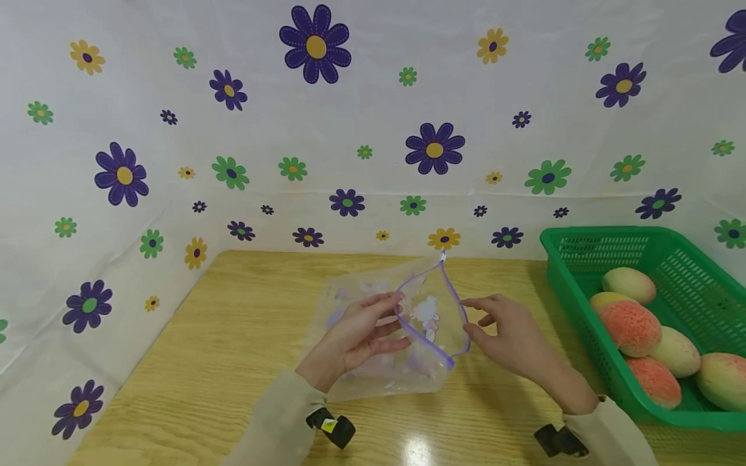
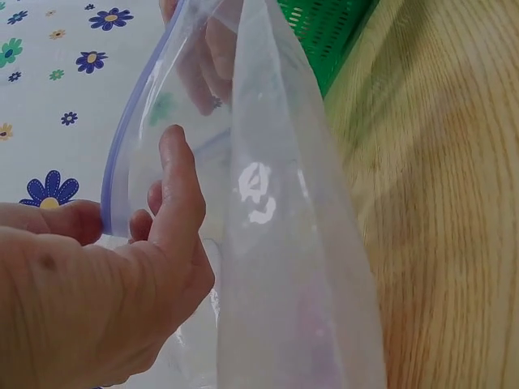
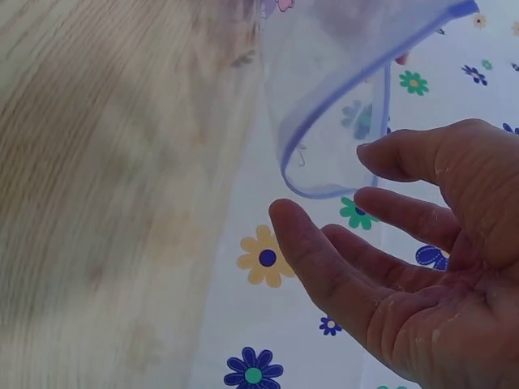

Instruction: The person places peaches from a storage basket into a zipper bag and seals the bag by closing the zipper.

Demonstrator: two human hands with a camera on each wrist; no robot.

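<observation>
Left hand (image 1: 364, 330) grasps the rim of a clear plastic bag (image 1: 384, 382) at its purple closure strip (image 1: 422, 341); the fingertips meet the strip on the side nearer that hand, and another finger extends along the film. Right hand (image 1: 513, 336) is released: the thumb and fingers are spread apart, with the tips at the opposite side of the strip. Whether each of these tips bears on the strip cannot be told from the views. The bag is located at the middle of the wooden table (image 1: 245, 323), between the two hands, its body extending to the left beneath the left hand. Its mouth is spread, the two sides of the strip standing apart, and is directed toward the right hand. A small white slider (image 1: 443, 256) sits at the far end of the strip. A white-and-pink cartoon print (image 1: 429, 317) is visible within the mouth. To the right of the right hand, well apart from the bag, stands a green perforated basket (image 1: 588, 343) containing several red-and-yellow fruits (image 1: 631, 328), some touching one another. Beige sleeves (image 1: 285, 414) cover both forearms, with a black device (image 1: 332, 427) at each wrist. Behind the table hangs a white cloth (image 1: 361, 116) printed with purple, green and yellow flowers.
</observation>
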